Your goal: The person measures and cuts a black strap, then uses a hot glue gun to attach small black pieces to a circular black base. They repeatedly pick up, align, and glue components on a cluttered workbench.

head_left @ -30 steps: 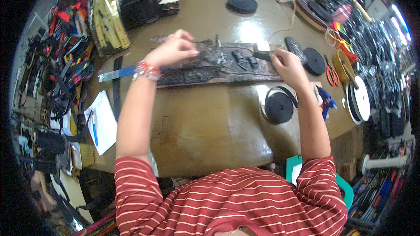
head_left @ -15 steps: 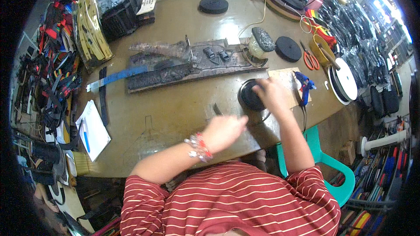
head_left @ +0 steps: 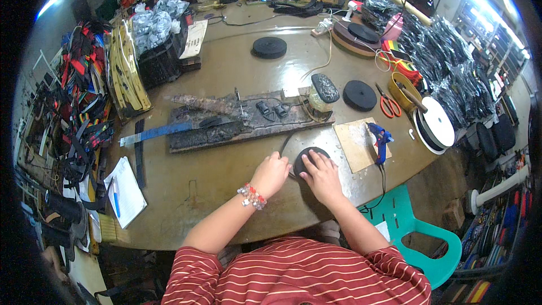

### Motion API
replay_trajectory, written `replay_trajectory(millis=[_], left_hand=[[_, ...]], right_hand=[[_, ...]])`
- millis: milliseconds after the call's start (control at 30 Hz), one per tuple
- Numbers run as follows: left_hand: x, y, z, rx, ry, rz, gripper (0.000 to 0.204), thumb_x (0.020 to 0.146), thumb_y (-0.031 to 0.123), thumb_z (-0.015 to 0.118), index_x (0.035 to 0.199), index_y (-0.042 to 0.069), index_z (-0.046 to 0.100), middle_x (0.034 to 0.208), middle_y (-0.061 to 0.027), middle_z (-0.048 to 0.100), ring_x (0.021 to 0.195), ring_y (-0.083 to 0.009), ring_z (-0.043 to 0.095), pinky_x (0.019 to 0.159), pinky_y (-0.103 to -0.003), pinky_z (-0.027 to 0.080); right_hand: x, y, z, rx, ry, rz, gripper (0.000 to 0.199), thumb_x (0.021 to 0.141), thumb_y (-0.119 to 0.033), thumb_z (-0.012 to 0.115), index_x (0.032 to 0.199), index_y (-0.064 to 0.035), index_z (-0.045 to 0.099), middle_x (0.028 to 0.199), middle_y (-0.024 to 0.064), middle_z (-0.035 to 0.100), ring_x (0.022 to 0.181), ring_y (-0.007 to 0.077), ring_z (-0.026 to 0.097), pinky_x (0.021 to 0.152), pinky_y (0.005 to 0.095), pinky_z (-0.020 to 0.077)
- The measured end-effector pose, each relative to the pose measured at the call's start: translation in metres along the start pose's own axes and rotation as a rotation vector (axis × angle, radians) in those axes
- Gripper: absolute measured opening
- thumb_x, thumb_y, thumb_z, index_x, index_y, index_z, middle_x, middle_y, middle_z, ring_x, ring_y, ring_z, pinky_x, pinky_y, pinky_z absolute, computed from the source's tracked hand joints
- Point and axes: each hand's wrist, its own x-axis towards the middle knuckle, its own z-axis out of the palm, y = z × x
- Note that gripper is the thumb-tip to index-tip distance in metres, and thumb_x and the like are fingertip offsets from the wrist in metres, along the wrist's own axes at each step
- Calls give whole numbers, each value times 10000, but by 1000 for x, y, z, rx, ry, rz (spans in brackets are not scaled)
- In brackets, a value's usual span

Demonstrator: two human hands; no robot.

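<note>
Black strap roll (head_left: 309, 158) lies flat near the front edge of the brown table (head_left: 214, 181), both hands upon it. Left hand (head_left: 271, 174) is curled shut against the roll's left rim; right hand (head_left: 323, 176) rests on top with fingers (head_left: 311, 162) spread. Further right lies a blue glue gun (head_left: 379, 138).

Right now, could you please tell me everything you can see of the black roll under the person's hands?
The black roll looks like a coil of flat strap wound into a disc. It lies flat on the brown table, near its front edge. The right hand rests on top, covering part of it; the left hand is closed against its left side. A loose black end curves away toward the long dark board.
</note>
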Motion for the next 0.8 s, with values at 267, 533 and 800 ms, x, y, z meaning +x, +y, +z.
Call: replay_trajectory(millis=[267,533,800], left_hand=[[22,-2,17,-210,77,-58,134,835,143,610,847,9,613,852,-188,616,801,-351,617,730,-424,504],[56,-11,25,-192,56,-12,150,794,132,632,798,-15,601,817,-193,642,783,-357,627,732,-422,504],[87,-1,42,-347,-81,38,176,828,171,628,804,-3,618,821,-198,629,811,-341,626,733,-418,494]], right_hand=[[-9,12,-1,162,-145,-28,455,858,-132,535,1310,-104,489,1401,194,402,1326,346,355,1076,567,251],[-19,-3,13,2,-182,-65,695,894,-471,509,1455,-123,291,1508,212,195,1410,386,140,1115,567,112],[-17,9,23,14,-159,-77,635,881,-272,583,1440,-125,320,1516,172,206,1414,354,156,1117,560,116]])
